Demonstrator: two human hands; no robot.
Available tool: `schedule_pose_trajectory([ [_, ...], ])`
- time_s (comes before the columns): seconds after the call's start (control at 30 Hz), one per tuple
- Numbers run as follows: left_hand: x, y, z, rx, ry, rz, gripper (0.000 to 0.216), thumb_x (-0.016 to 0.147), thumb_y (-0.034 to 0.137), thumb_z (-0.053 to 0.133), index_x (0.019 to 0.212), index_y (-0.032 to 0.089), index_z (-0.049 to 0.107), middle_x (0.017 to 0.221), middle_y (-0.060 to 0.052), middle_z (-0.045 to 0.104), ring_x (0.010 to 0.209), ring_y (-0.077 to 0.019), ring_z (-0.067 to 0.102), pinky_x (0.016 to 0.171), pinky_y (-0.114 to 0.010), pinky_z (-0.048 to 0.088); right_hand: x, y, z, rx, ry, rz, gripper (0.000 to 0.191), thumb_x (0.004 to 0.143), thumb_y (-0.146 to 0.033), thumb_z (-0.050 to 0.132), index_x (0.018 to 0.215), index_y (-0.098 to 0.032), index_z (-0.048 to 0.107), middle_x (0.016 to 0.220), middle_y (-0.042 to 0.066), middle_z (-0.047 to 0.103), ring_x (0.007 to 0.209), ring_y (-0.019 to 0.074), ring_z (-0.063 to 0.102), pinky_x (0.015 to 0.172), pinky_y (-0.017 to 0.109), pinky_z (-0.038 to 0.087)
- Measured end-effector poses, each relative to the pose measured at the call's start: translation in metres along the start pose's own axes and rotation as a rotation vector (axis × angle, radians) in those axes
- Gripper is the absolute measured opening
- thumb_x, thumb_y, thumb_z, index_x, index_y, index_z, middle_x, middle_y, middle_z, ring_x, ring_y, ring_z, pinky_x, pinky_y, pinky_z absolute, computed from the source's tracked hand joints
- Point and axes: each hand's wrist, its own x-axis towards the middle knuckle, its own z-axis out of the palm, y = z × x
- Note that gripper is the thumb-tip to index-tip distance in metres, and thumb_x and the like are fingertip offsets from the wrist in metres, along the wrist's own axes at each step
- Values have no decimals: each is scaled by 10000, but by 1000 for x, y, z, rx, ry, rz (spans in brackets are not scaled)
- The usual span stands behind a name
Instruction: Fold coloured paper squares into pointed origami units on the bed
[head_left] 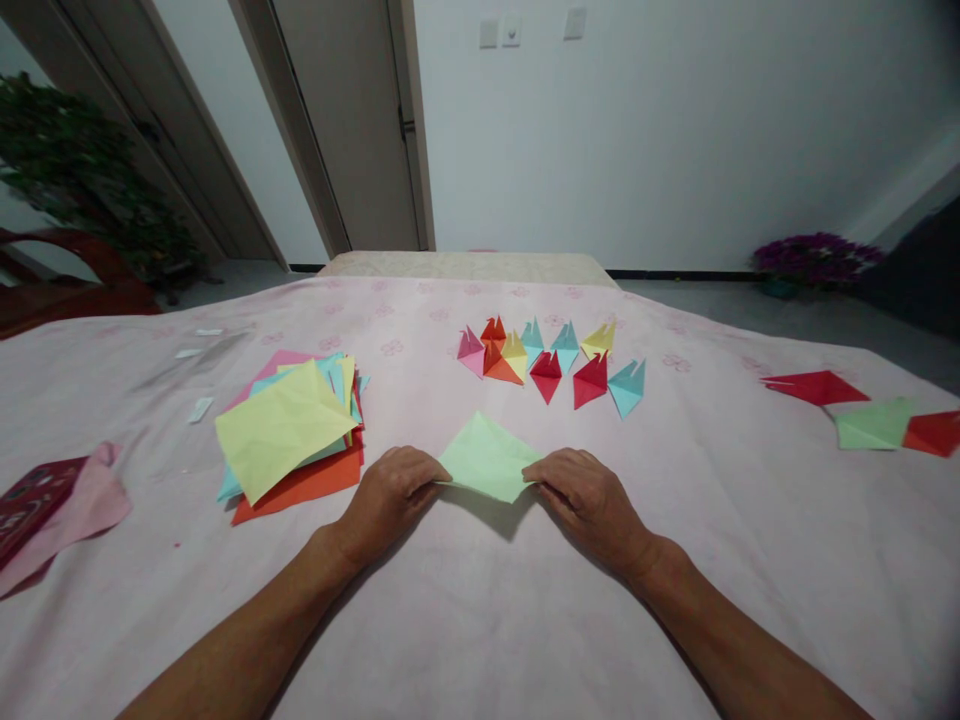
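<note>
A light green sheet of origami paper (pixel 487 460) is held slightly above the table, one corner pointing away from me and its near edge bent. My left hand (pixel 397 495) pinches its left corner between thumb and fingers. On the opposite side, my right hand (pixel 589 500) grips the right corner the same way. Just beyond the sheet stand several small folded paper cranes, among them a red crane (pixel 591 380), a blue crane (pixel 628 386) and a pink crane (pixel 471 352). Left of my left hand lies a loose stack of coloured paper (pixel 285 430), a yellow sheet on top.
A pink flowered cloth (pixel 465 620) covers the table. At far right lie a red folded paper piece (pixel 817 387), a green folded piece (pixel 874 424) and an orange-red one (pixel 934 432). A dark red packet (pixel 37 505) rests at far left, near small white scraps (pixel 200 410).
</note>
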Motion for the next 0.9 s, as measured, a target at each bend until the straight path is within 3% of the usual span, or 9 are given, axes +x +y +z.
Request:
schedule_pose_trajectory([
  [0.23, -7, -5, -1, 44, -37, 67, 224, 923, 122, 542, 1041, 227, 701, 1046, -63, 727, 942, -172, 666, 816, -315, 543, -2, 4, -2, -60, -8, -61, 160, 921, -131, 549, 1013, -206, 657, 1034, 73, 719, 938, 216, 629, 796, 374, 456],
  [0.47, -10, 10, -7, 279, -68, 55, 193, 893, 177, 598, 1059, 211, 690, 1175, -82, 702, 1072, -265, 642, 872, -439, 549, -8, -1, -8, -141, -41, -117, 133, 910, -116, 548, 943, -186, 656, 956, 71, 726, 878, 206, 633, 792, 364, 441],
  [0.67, -9, 22, -14, 307, -135, -29, 163, 909, 228, 582, 1011, 228, 710, 1114, -60, 724, 937, -247, 662, 795, -412, 547, -6, -1, -11, -130, -85, -82, 136, 911, -139, 549, 955, -191, 666, 947, 79, 704, 858, 209, 606, 761, 351, 430],
  [0.9, -8, 27, -22, 225, -198, -234, 184, 922, 203, 536, 914, 207, 719, 994, -55, 729, 886, -225, 656, 769, -351, 505, 2, 2, -13, -68, -120, 61, 147, 955, -234, 528, 883, -202, 652, 864, 53, 663, 819, 195, 568, 761, 333, 416],
])
